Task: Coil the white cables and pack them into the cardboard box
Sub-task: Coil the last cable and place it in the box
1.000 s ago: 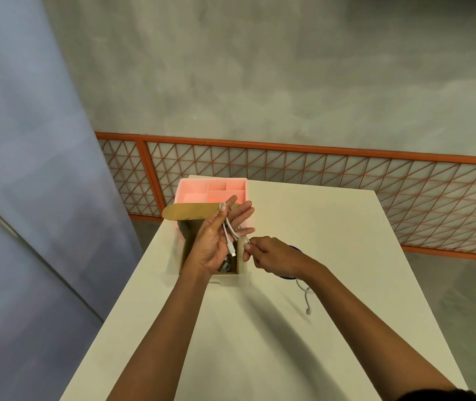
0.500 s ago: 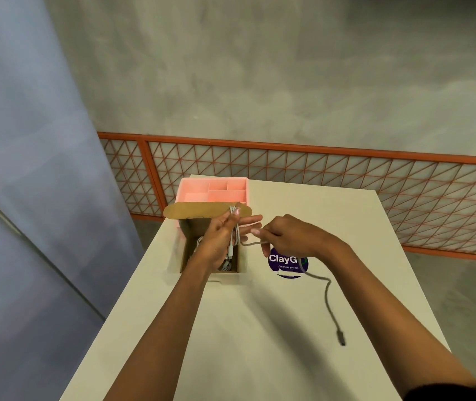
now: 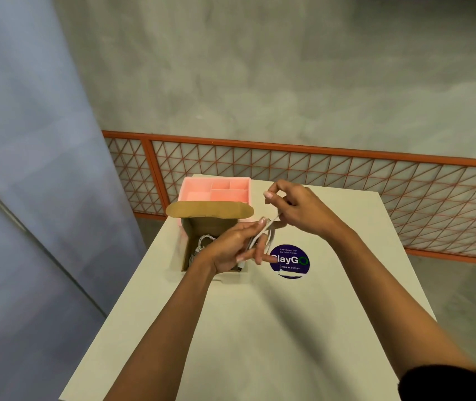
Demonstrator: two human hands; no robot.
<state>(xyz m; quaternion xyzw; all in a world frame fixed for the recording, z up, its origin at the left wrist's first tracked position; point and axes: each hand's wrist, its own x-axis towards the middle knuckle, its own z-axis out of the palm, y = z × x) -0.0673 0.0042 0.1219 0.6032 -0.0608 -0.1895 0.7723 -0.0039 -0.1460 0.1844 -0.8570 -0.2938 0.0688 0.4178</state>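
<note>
While left hand (image 3: 229,248) grips looped white cable (image 3: 270,227) | right hand (image 3: 299,210) pinches its thin strand | cardboard box (image 3: 208,210) open

Right grip (image 3: 300,209) has gone up and away. A second ago it sat low beside the left grip (image 3: 231,247); now it's over the far side of the white desk (image 3: 260,328), just right of the pink compartment tray (image 3: 199,192), pinching the thin white cable (image 3: 254,240). The round purple "ClayGo" sticker (image 3: 291,261), hidden under that hand a second ago, is now exposed except its left edge, which sits under the left fingertips. Left grip has slid right, from over the open brown cardboard box (image 3: 210,224) to across its right wall. Cable's loose tail, on the desk and then dangling, is out of sight; a short run spans the grips.
</note>
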